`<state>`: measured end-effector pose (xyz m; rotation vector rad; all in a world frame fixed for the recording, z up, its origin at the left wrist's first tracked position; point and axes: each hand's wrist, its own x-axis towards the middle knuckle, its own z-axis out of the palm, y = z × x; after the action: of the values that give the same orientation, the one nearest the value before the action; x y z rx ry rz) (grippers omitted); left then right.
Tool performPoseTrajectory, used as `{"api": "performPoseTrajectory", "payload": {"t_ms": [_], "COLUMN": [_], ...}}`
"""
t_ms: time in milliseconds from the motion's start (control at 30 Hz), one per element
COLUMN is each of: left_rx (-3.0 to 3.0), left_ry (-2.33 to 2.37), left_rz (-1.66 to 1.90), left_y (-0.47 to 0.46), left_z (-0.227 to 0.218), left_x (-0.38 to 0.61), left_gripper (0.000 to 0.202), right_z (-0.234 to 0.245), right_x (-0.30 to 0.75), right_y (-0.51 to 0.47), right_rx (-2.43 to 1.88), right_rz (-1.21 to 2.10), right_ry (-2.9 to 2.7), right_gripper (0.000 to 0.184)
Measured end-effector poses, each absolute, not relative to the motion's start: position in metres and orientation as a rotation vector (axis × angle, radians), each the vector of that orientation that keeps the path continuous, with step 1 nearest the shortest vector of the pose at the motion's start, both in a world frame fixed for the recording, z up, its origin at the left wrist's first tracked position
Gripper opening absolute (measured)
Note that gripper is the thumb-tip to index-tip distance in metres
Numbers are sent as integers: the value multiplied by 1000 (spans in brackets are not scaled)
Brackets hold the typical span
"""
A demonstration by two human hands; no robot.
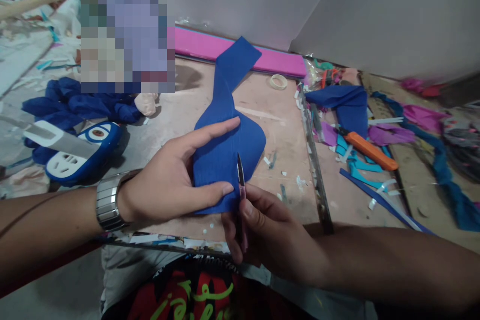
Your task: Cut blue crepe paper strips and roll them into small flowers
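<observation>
My left hand (pixel 176 175) holds a blue piece of crepe-like paper (pixel 225 130) between thumb and fingers, its long strip rising toward the pink board. A metal watch sits on that wrist. My right hand (pixel 262 225) grips small scissors (pixel 241 180) with pinkish handles; the blades point up into the paper's lower edge beside my left thumb.
A blue and white mask-like shape (pixel 80 147) lies at left on crumpled blue paper. An orange utility knife (pixel 369 150), a metal ruler (pixel 317 165), a tape roll (pixel 279 81) and several coloured paper scraps lie at right. A pink board (pixel 243 52) leans behind.
</observation>
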<state>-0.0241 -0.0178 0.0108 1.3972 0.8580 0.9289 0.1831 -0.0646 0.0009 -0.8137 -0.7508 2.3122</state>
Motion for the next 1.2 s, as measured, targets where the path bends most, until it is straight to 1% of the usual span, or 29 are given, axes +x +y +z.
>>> {"api": "performPoseTrajectory", "payload": {"t_ms": [133, 333, 533, 667, 833, 1200], "left_rx": [1409, 1408, 1349, 1345, 1331, 1392], "left_ry": [866, 856, 769, 729, 746, 756], "left_rz": [946, 937, 920, 887, 863, 863], "left_y": [-18, -19, -23, -23, -24, -25], "left_z": [11, 12, 11, 12, 14, 14], "left_x": [-24, -23, -22, -21, -21, -22], "left_gripper": [85, 84, 84, 85, 84, 84], "right_z": [-1, 0, 1, 3, 3, 7], "right_x": [183, 183, 184, 185, 184, 184], "right_y": [-65, -66, -65, -63, -63, -62], "right_rx": [-808, -780, -813, -788, -769, -837], "right_rz": [2320, 2298, 2312, 2324, 2330, 2324], "right_ry": [-765, -706, -681, -636, -607, -676], "right_gripper": [34, 26, 30, 29, 28, 33]}}
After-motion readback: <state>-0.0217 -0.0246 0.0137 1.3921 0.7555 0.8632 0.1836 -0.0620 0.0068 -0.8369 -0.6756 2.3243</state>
